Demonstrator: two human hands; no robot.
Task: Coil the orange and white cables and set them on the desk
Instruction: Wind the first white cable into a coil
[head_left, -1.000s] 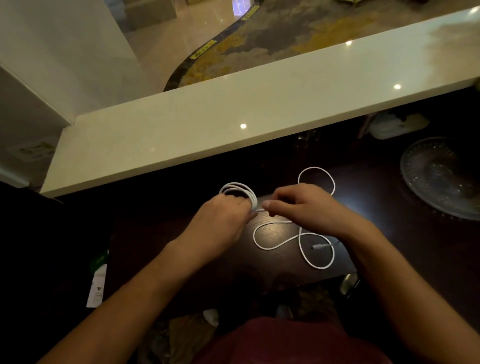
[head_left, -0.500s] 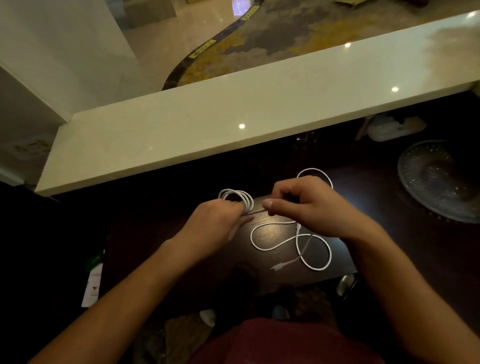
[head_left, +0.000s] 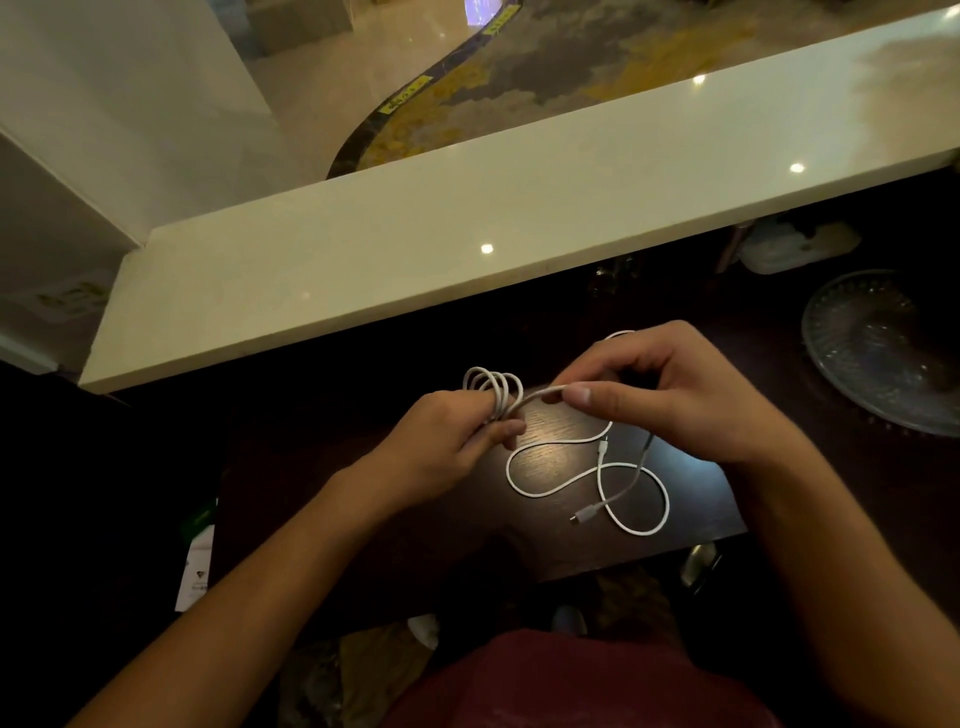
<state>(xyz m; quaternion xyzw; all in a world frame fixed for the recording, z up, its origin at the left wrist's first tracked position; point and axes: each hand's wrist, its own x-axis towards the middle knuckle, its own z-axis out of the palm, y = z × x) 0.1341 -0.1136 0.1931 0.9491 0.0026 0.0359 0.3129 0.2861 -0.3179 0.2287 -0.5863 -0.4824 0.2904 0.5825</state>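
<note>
My left hand (head_left: 457, 436) is curled round several finished loops of the thin white charging cable (head_left: 550, 483), the loops standing up above my fingers. My right hand (head_left: 670, 395) is raised just beside it, thumb and forefinger pinching the strand that runs taut between the two hands. Both forearms angle in over the dark wooden desk (head_left: 363, 519). The uncoiled remainder lies in slack curves on the desk below my right hand, its plug end free. A clear ribbed glass plate (head_left: 883, 353) sits far right.
</note>
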